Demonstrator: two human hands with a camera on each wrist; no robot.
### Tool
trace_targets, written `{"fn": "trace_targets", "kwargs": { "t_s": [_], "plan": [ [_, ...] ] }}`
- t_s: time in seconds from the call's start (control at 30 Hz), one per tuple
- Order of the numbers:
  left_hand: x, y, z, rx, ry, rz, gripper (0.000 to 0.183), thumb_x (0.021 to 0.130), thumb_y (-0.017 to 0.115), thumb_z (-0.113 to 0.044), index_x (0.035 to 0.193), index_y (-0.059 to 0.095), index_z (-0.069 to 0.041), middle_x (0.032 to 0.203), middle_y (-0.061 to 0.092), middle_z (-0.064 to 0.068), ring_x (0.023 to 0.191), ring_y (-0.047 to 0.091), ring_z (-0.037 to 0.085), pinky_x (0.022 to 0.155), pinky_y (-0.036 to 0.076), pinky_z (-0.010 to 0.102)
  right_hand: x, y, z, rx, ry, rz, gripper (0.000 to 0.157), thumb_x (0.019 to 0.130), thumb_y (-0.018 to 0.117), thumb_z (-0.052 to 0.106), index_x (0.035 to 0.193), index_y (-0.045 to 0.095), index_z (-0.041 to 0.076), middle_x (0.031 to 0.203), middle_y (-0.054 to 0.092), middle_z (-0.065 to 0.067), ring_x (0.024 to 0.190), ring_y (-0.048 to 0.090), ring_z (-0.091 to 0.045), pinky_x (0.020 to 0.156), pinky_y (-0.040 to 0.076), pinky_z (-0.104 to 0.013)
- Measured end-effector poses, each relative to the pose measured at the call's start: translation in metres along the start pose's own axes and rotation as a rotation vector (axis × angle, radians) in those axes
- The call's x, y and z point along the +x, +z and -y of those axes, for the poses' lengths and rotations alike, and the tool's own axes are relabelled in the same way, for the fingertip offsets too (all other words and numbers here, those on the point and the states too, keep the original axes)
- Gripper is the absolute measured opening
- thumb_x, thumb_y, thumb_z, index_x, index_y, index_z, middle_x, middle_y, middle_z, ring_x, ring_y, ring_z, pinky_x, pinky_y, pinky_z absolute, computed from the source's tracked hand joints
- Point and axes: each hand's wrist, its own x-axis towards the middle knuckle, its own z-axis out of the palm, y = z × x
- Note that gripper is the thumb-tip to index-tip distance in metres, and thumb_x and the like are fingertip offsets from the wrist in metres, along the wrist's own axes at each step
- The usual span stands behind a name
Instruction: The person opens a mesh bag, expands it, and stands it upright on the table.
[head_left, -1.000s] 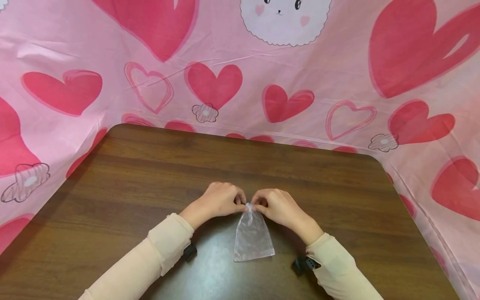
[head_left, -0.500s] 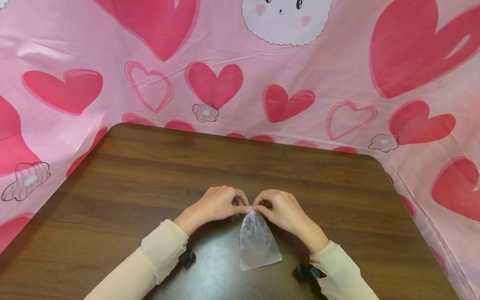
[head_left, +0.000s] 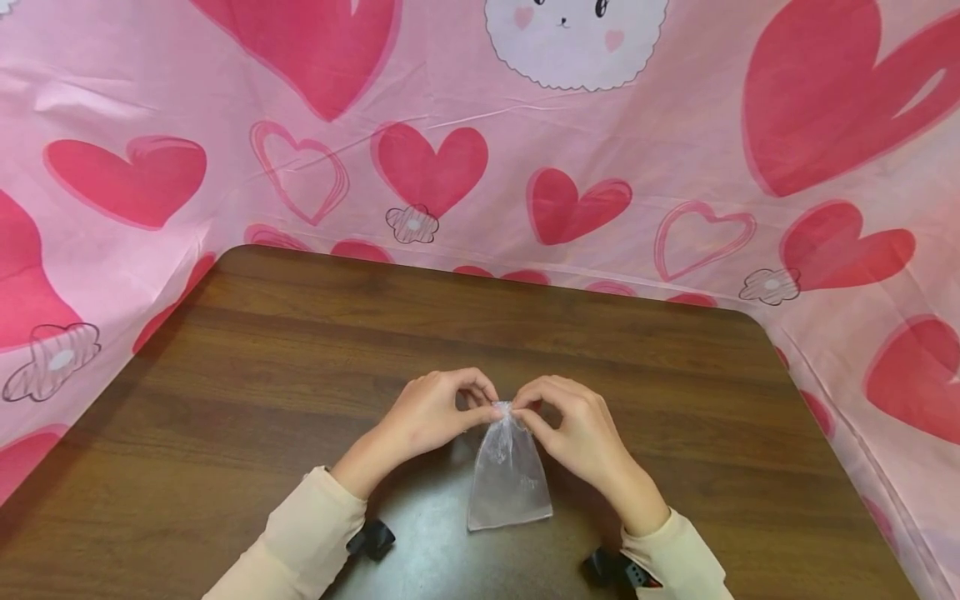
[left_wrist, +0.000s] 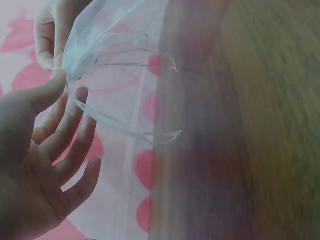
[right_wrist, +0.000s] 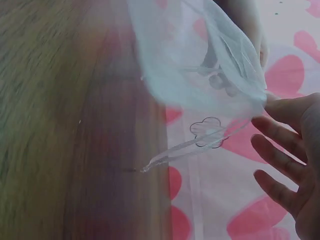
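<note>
Bag (head_left: 510, 492): left hand (head_left: 431, 414), right hand (head_left: 583, 423) (both pinching).

A screened-off corner is shown: the wood-grained table (head_left: 337, 333) is enclosed behind and beside by heart-printed pink sheeting (head_left: 457, 75).

Brown wood-grain table (head_left: 300, 333), darker streaks, far corners rounded

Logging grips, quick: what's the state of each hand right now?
Left hand: pinching the bag by its gathered top.
Right hand: pinching the same gathered top.
</note>
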Motion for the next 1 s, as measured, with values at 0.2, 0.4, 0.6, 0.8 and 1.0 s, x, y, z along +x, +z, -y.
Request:
{"fn": "trace_targets", "kwargs": {
  "t_s": [0.2,0.4,0.6,0.8,1.0],
  "plan": [
    [-0.0031,-0.0012,-0.0033,-0.065,0.045,-0.023,0.009,0.087,0.076,-0.036,0.089,0.069,-0.032,0.079,0.063,-0.022,0.075,0.06,-0.001,0.072,0.048,0.031,0.0003,-0.0026,0.0074,0.017,-0.017,-0.031,0.019,0.078,0.082,0.003,0.088,0.071,0.014,0.089,0.069,0.008,0.082,0.064,-0.009,0.075,0.048,-0.024],
    [-0.003,-0.0011,-0.0015,-0.102,0.143,-0.112,0.01,0.084,0.08,-0.028,0.088,0.071,-0.027,0.081,0.064,-0.02,0.078,0.06,0.0,0.078,0.051,0.036,0.0004,-0.0045,0.0081,0.088,0.035,-0.071,0.024,0.077,0.083,0.0,0.096,0.072,0.01,0.091,0.07,0.003,0.084,0.064,-0.012,0.079,0.05,-0.02],
    [-0.0016,-0.0012,-0.0023,-0.095,0.24,-0.215,0.012,0.08,0.083,-0.023,0.087,0.074,-0.024,0.084,0.066,-0.019,0.08,0.06,0.0,0.076,0.051,0.035,-0.0007,-0.0055,0.0072,0.121,0.102,-0.071,0.024,0.079,0.08,-0.001,0.1,0.073,0.009,0.093,0.071,0.003,0.084,0.064,-0.012,0.076,0.052,-0.023],
    [-0.0019,-0.0004,-0.0058,-0.089,0.297,-0.257,0.013,0.077,0.085,-0.019,0.085,0.076,-0.023,0.086,0.068,-0.018,0.083,0.062,-0.001,0.079,0.05,0.03,-0.001,-0.0046,0.0099,0.16,0.138,-0.063,0.018,0.082,0.079,0.001,0.096,0.075,0.011,0.091,0.071,0.006,0.085,0.067,-0.011,0.074,0.055,-0.037],
    [-0.0027,0.0043,-0.008,-0.073,0.309,-0.287,0.014,0.077,0.085,-0.018,0.085,0.076,-0.023,0.085,0.068,-0.017,0.082,0.062,0.001,0.075,0.051,0.031,-0.0017,-0.0041,0.0106,0.159,0.136,-0.084,0.015,0.082,0.078,0.0,0.092,0.076,0.011,0.088,0.072,0.004,0.083,0.067,-0.013,0.076,0.054,-0.033]
  ]
}}
